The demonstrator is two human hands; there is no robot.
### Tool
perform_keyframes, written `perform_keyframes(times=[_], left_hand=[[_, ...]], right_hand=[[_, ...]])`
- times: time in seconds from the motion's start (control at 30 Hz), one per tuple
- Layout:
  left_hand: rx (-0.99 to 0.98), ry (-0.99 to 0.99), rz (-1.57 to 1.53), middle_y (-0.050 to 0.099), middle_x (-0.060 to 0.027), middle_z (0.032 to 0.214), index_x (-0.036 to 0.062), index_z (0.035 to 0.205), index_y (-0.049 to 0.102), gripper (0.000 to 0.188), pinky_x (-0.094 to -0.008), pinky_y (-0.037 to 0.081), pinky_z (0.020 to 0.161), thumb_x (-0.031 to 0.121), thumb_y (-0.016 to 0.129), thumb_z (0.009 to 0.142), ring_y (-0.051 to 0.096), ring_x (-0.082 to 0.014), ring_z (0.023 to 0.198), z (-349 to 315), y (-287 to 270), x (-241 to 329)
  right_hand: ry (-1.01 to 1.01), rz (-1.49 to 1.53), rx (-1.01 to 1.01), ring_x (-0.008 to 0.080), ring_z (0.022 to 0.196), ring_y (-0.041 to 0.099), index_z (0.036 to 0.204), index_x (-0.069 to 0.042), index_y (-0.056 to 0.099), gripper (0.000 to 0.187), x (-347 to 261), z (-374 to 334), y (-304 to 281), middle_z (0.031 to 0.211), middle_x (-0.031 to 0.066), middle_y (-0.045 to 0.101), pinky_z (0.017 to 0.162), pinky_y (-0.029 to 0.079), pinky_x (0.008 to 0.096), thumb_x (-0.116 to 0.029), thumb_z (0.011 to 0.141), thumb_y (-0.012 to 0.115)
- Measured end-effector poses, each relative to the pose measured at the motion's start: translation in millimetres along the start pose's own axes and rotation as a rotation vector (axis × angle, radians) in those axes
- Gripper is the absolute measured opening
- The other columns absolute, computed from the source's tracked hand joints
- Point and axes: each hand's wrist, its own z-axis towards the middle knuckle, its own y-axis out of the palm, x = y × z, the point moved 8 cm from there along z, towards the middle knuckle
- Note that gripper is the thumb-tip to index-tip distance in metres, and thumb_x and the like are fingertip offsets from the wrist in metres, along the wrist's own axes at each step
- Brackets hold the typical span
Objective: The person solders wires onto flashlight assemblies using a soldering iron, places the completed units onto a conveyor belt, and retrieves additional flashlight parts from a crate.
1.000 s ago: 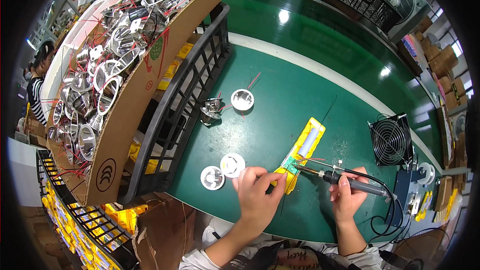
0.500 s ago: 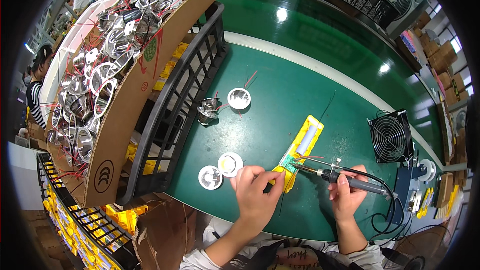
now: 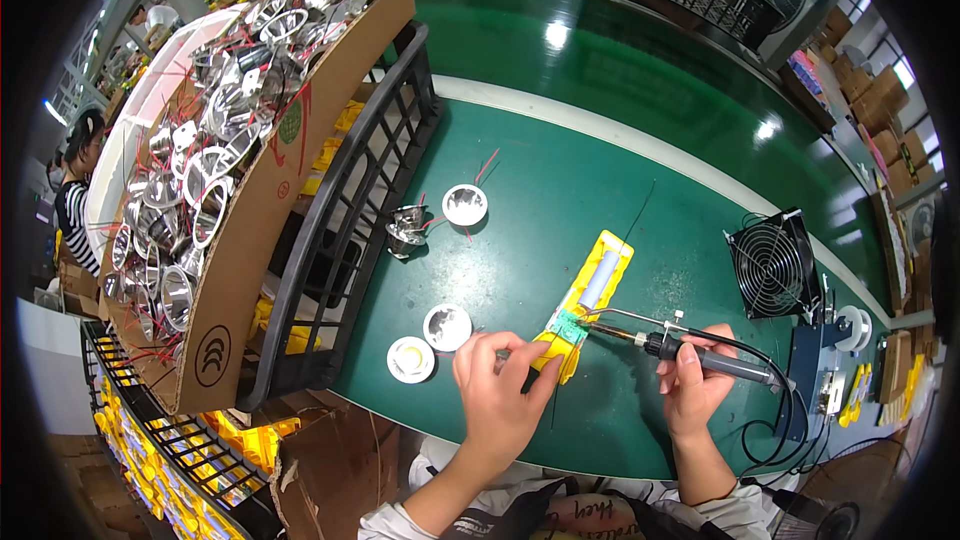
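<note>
Head view, looking down: a yellow plastic tray-shaped housing (image 3: 562,360) lies slantwise on a dark green tabletop (image 3: 530,210), holding a small green circuit board (image 3: 568,328) and a pale lilac cylinder (image 3: 600,278). The person's right hand (image 3: 695,385) is wrapped around a dark grey soldering iron (image 3: 735,366), tip at the board. The left hand (image 3: 503,380) has thumb and forefinger close together at the housing's near end; I cannot tell what they pinch. Two round white pieces (image 3: 411,359) sit just left.
</note>
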Motion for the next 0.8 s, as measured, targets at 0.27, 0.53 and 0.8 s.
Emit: perform_keyframes(times=[0.27,0.53,0.8], left_hand=[[-0.179,0.309,0.229,0.046,-0.0028,0.079,0.0108,0.079,0.06,0.021,-0.0333,0.033,0.069,0.007,0.066,0.058,0.042,-0.0225,0.079,4,-3,15],[-0.236,0.461,0.237,0.047,-0.0028,0.072,0.0094,0.074,0.058,0.019,-0.0324,0.034,0.064,0.007,0.067,0.057,0.044,-0.0202,0.071,10,-5,22],[0.05,0.073,0.055,0.041,-0.0026,0.063,0.008,0.068,0.059,0.012,-0.029,0.033,0.059,0.004,0.066,0.059,0.041,-0.0191,0.065,-1,-3,15]], right_hand=[[0.029,0.101,-0.013,0.0052,0.037,0.04,0.082,-0.001,0.041,0.015,1,1,-7,0.055,0.0075,0.05,0.034,0.032,0.0157,-0.008,0.075,0.053],[0.031,0.141,-0.06,0.0057,0.042,0.043,0.082,-0.001,0.041,0.014,-1,1,-8,0.057,0.0068,0.049,0.035,0.033,0.0162,-0.005,0.076,0.052],[0.097,0.131,-0.08,0.0053,0.043,0.044,0.081,-0.001,0.04,0.013,0,1,-4,0.058,0.0057,0.048,0.035,0.034,0.0161,-0.004,0.076,0.052]])
